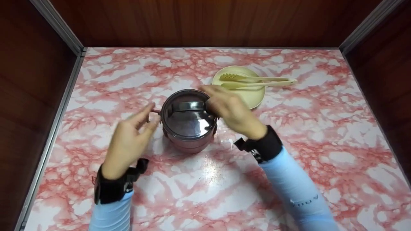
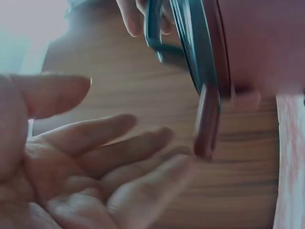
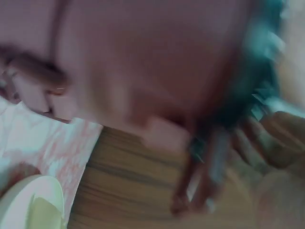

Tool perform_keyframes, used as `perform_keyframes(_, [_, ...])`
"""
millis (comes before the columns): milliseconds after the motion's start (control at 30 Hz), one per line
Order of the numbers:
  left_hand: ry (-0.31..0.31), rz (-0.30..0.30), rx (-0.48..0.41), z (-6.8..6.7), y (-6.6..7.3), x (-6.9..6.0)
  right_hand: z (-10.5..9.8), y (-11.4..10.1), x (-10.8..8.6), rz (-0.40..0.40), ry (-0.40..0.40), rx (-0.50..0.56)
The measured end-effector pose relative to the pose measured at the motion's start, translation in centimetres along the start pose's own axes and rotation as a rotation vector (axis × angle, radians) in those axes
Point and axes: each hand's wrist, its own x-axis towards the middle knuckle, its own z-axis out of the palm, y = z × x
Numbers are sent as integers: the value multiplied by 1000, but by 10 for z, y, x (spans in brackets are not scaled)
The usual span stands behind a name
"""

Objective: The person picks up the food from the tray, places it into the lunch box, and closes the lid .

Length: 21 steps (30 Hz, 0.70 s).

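A pinkish-brown stacked pot (image 1: 191, 146) stands upright on the table, covered by a dark glossy lid (image 1: 186, 125) with an arched handle (image 1: 189, 106). My left hand (image 1: 130, 138) is at the pot's left side. In the left wrist view, its fingers spread with the palm bare, the tips near a side handle (image 2: 207, 124). My right hand (image 1: 232, 110) is at the lid's right edge, fingers extended and blurred. The right wrist view shows blurred fingers (image 3: 267, 143) beside the other side handle (image 3: 200, 176); contact is unclear there.
Behind the pot to the right lies a pale green plate (image 1: 253, 98). Pale green tongs (image 1: 257, 84) rest across it, their ends reaching past the rim. Dark wood-grain panels (image 1: 208, 22) enclose the red-and-white marbled table (image 1: 321, 128) at the back and sides.
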Motion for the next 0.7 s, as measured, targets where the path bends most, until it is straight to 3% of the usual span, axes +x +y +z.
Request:
perform_keyframes(133, [-72,2,77,9,3,0,-8,6,-20,35,158,134])
perform_keyframes(367, [-116,-37,90,19,-5,6,3,16,-46,164,201,125])
perform_keyframes(700, [-117,-56,61,26,-11,12,27,19,-54,290,284,225])
